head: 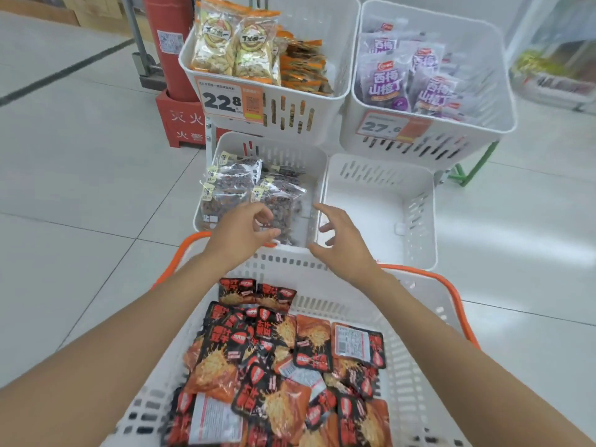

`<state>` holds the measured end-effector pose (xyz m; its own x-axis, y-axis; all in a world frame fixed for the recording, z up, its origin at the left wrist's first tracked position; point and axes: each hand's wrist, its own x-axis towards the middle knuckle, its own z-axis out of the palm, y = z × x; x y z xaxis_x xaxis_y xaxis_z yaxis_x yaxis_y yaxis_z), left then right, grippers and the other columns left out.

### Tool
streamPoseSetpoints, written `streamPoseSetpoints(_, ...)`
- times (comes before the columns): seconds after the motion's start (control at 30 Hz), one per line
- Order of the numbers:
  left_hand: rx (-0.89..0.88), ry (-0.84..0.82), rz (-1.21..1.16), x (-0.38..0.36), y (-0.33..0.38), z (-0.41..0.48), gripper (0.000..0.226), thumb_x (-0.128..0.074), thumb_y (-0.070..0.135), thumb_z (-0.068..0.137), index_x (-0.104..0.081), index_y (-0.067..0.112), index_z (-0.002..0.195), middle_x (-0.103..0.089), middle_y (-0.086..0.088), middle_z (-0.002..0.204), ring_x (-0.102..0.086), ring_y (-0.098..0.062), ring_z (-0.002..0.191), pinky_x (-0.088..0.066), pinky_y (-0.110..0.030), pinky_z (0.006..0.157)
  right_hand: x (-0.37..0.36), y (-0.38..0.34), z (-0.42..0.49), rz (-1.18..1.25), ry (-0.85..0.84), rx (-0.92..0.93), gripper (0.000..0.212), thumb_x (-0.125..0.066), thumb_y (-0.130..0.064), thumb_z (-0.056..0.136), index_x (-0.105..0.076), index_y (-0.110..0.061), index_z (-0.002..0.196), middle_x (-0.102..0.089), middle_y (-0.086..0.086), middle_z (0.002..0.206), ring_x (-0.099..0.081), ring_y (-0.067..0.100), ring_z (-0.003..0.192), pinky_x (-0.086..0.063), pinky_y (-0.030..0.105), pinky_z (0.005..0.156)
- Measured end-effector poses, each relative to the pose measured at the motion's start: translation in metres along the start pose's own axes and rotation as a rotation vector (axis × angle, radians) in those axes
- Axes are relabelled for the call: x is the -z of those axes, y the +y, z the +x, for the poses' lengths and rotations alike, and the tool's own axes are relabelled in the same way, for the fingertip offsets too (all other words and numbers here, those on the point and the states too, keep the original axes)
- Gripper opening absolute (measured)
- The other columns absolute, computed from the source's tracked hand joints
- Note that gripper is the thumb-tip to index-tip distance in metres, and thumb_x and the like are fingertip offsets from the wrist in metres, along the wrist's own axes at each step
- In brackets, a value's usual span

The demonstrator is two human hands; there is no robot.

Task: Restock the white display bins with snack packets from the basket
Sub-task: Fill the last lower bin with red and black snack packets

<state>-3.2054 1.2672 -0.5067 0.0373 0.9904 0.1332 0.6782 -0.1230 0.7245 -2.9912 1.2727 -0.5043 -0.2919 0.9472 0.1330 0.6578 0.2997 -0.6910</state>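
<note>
A white basket (416, 359) with orange handles sits right below me, full of several red-and-black snack packets (277, 356). Beyond it stand two lower white bins: the left bin (317, 162) holds clear packets of dark snacks (238, 188), the right bin (380, 201) holds nothing. My left hand (240, 235) and my right hand (342, 243) hover side by side over the near edge of the left bin, fingers spread and curled, nothing in either.
Two upper white bins stand behind: one (342, 59) with yellow and orange packets and a 22.8 tag, one (490, 101) with purple packets and a 27.6 tag. A red fire extinguisher (167, 43) in its red stand is at the left. Tiled floor lies all around.
</note>
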Motion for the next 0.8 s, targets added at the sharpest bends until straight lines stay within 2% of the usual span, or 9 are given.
streamPoseSetpoints(0.1,0.017,-0.1,-0.003,-0.019,0.009,-0.033,0.019,-0.075,0.027,0.085,-0.061,0.023,0.097,-0.058,0.004,0.095,-0.055,-0.013,0.078,-0.05,-0.032,0.075,0.014,0.014,-0.051,-0.118,-0.135,-0.02,0.058,-0.068,-0.021,0.088,-0.043,-0.026,0.141,-0.051,-0.004,0.126,-0.057,0.012,0.091,-0.052,0.031,0.082)
streamPoseSetpoints(0.27,0.121,-0.27,-0.007,-0.042,-0.001,-0.095,0.024,-0.074,0.029,0.086,-0.062,0.02,0.105,-0.058,0.005,0.101,-0.059,-0.014,0.078,-0.052,-0.029,0.073,-0.005,0.063,-0.11,-0.137,-0.579,-0.293,0.036,-0.07,-0.023,0.087,-0.059,-0.016,0.121,-0.061,0.009,0.114,-0.062,0.027,0.098,-0.05,0.042,0.092)
streamPoseSetpoints(0.4,0.194,-0.317,0.009,-0.047,-0.017,-0.121,0.019,-0.072,0.029,0.088,-0.061,0.029,0.103,-0.058,0.011,0.102,-0.059,-0.006,0.085,-0.051,-0.03,0.083,-0.051,0.077,-0.138,0.028,-0.659,-0.484,0.024,-0.068,-0.027,0.09,-0.065,-0.011,0.108,-0.063,0.019,0.109,-0.061,0.035,0.102,-0.047,0.046,0.091)
streamPoseSetpoints(0.47,0.246,-0.342,0.022,-0.049,-0.023,-0.128,0.022,-0.072,0.029,0.088,-0.062,0.026,0.107,-0.059,0.007,0.106,-0.061,-0.011,0.087,-0.052,-0.034,0.086,-0.077,0.082,-0.144,0.006,-0.674,-0.439,0.049,-0.07,-0.043,0.086,-0.056,-0.021,0.127,-0.053,0.01,0.134,-0.05,0.03,0.123,-0.039,0.044,0.105)
streamPoseSetpoints(0.53,0.257,-0.364,0.044,-0.049,-0.029,-0.132,0.023,-0.072,0.03,0.087,-0.063,0.025,0.108,-0.059,0.003,0.108,-0.061,-0.012,0.089,-0.051,-0.03,0.082,-0.099,0.082,-0.15,-0.14,-0.737,-0.372,0.085,-0.07,-0.063,0.076,-0.037,-0.029,0.147,-0.017,0.006,0.16,-0.017,0.031,0.146,-0.021,0.054,0.117)
streamPoseSetpoints(0.6,0.274,-0.367,0.038,-0.046,-0.037,-0.132,0.023,-0.073,0.03,0.087,-0.062,0.026,0.107,-0.059,0.003,0.107,-0.06,-0.01,0.089,-0.047,-0.024,0.077,-0.115,0.077,-0.16,-0.273,-0.773,-0.24,0.086,-0.069,-0.066,0.073,-0.037,-0.034,0.146,-0.002,0.006,0.163,0.001,0.03,0.149,-0.005,0.059,0.118)
streamPoseSetpoints(0.63,0.295,-0.361,0.024,-0.045,-0.039,-0.132,0.022,-0.073,0.028,0.087,-0.062,0.026,0.106,-0.06,0.003,0.105,-0.06,-0.01,0.089,-0.045,-0.023,0.076,-0.12,0.074,-0.165,-0.312,-0.77,-0.158,0.076,-0.069,-0.061,0.076,-0.045,-0.031,0.142,-0.011,0.007,0.161,-0.005,0.028,0.148,-0.005,0.058,0.118)
streamPoseSetpoints(0.7,0.33,-0.333,0.011,-0.045,-0.043,-0.134,0.021,-0.073,0.027,0.087,-0.063,0.024,0.106,-0.062,0.003,0.103,-0.061,-0.015,0.092,-0.045,-0.024,0.077,-0.123,0.066,-0.167,-0.197,-0.627,-0.131,0.038,-0.068,-0.042,0.086,-0.063,-0.019,0.116,-0.054,0.009,0.13,-0.046,0.025,0.123,-0.029,0.049,0.112)
streamPoseSetpoints(0.8,0.447,-0.172,0.077,-0.055,-0.045,-0.137,0.024,-0.069,0.036,0.089,-0.061,0.017,0.102,-0.061,0.003,0.098,-0.06,-0.018,0.093,-0.046,-0.031,0.083,-0.107,0.057,-0.148,0.267,-0.291,-0.411,0.012,-0.06,-0.017,0.095,-0.054,-0.009,0.089,-0.059,0.001,0.08,-0.057,0.015,0.067,-0.049,0.025,0.068)
